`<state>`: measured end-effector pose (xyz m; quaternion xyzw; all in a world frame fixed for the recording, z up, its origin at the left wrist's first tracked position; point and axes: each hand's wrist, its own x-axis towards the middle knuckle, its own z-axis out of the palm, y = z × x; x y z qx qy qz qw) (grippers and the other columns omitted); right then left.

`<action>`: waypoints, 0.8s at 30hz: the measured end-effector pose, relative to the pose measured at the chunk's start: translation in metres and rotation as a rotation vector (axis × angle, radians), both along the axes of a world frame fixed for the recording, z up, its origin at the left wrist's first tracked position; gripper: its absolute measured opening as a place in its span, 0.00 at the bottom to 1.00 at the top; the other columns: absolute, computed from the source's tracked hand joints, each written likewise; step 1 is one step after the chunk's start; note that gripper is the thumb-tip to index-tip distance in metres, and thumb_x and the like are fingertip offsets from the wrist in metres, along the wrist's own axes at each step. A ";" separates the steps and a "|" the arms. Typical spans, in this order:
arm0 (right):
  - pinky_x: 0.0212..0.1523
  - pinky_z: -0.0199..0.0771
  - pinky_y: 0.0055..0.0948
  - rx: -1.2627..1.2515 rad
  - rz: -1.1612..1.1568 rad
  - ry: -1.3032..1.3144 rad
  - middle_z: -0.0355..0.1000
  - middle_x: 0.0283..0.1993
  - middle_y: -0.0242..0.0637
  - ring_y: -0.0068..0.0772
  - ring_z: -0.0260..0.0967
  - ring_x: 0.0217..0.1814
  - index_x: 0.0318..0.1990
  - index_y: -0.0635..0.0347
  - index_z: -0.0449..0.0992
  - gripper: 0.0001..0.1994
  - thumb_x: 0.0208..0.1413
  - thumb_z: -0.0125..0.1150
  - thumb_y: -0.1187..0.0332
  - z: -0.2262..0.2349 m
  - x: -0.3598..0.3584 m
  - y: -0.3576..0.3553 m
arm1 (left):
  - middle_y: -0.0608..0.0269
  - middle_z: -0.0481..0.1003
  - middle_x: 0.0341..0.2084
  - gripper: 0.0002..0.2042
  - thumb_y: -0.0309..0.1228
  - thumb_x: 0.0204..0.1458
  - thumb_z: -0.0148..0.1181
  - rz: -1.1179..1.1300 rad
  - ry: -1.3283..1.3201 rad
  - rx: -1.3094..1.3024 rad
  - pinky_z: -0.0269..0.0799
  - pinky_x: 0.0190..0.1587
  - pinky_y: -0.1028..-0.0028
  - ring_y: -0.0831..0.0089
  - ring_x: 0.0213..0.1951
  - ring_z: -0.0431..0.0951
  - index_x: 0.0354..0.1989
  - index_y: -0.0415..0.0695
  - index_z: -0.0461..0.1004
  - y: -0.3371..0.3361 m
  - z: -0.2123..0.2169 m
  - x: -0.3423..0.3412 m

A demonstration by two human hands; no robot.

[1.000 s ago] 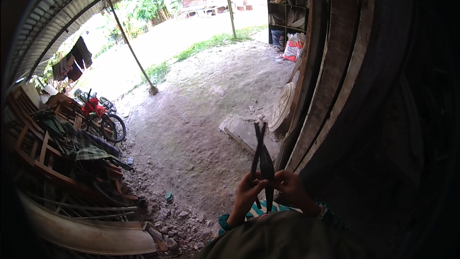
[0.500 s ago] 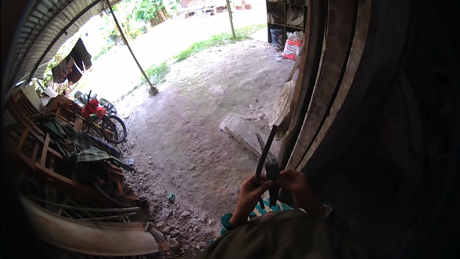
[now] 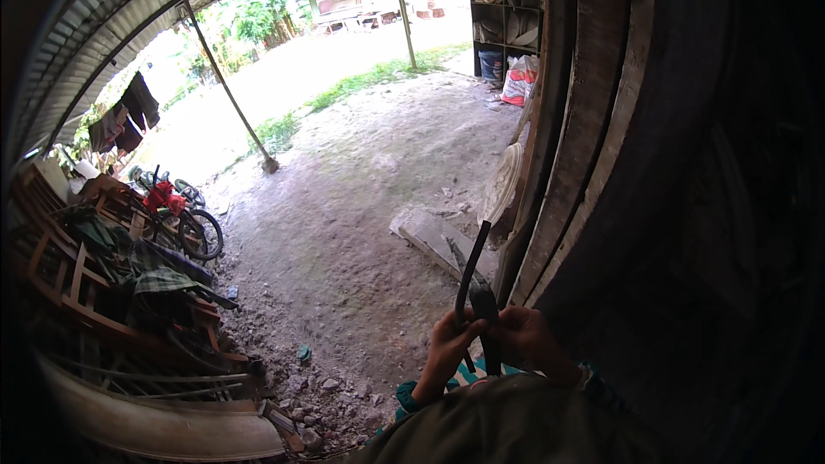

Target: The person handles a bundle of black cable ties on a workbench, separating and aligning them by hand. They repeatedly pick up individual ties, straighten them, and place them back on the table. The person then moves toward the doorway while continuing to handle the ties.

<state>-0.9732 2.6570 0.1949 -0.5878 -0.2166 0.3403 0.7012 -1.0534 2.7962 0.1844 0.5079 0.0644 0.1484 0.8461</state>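
At the lower middle, my left hand (image 3: 447, 345) is closed around a narrow, dark, slightly curved strip (image 3: 471, 268) that rises upward. Beside it stands a broader dark piece (image 3: 484, 302) with a jagged, pointed upper end; its kind is too dark to make out. My right hand (image 3: 531, 342) pinches this broader piece from the right, fingers close to those of my left hand. Both pieces reach down below my hands. Striped teal and white cloth (image 3: 464, 371) shows beneath them.
A concrete slab (image 3: 421, 236) lies on the dirt ground ahead, with wooden planks (image 3: 559, 163) upright at right. On the left are stacked wooden furniture (image 3: 82, 283), a bicycle (image 3: 199, 234) and rubble (image 3: 318, 395). Shelves (image 3: 507, 21) and a red-white sack (image 3: 518, 82) stand farther back.
The broader dark piece has turned, showing a wider side, and its lower end has shifted. The narrow strip leans slightly differently. Both hands keep their hold; the whole view has shifted slightly.
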 end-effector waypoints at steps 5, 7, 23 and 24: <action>0.31 0.68 0.18 0.002 -0.075 -0.076 0.71 0.27 0.31 0.16 0.67 0.30 0.32 0.63 0.72 0.05 0.49 0.59 0.71 0.001 0.001 0.001 | 0.64 0.72 0.31 0.10 0.23 0.48 0.56 -0.033 0.022 0.014 0.68 0.38 0.81 0.80 0.35 0.72 0.38 0.36 0.68 0.001 0.000 0.000; 0.31 0.67 0.17 0.027 -0.098 -0.046 0.71 0.28 0.30 0.15 0.66 0.31 0.32 0.63 0.72 0.04 0.48 0.58 0.74 0.001 0.001 0.002 | 0.65 0.72 0.31 0.10 0.23 0.48 0.56 -0.065 0.070 0.074 0.68 0.37 0.81 0.80 0.35 0.72 0.39 0.36 0.67 0.002 -0.001 -0.001; 0.36 0.70 0.21 0.064 0.061 0.048 0.71 0.32 0.34 0.20 0.68 0.35 0.36 0.65 0.70 0.09 0.46 0.60 0.76 0.003 0.001 0.005 | 0.62 0.72 0.30 0.09 0.22 0.47 0.57 0.054 0.028 0.022 0.69 0.39 0.78 0.77 0.35 0.73 0.36 0.36 0.67 0.005 -0.009 0.002; 0.36 0.70 0.21 0.055 0.055 0.046 0.71 0.32 0.34 0.20 0.68 0.35 0.36 0.65 0.70 0.09 0.46 0.60 0.76 0.002 0.001 0.005 | 0.63 0.72 0.30 0.09 0.22 0.46 0.57 0.066 0.025 0.029 0.68 0.38 0.78 0.77 0.34 0.73 0.35 0.37 0.67 0.004 -0.009 0.003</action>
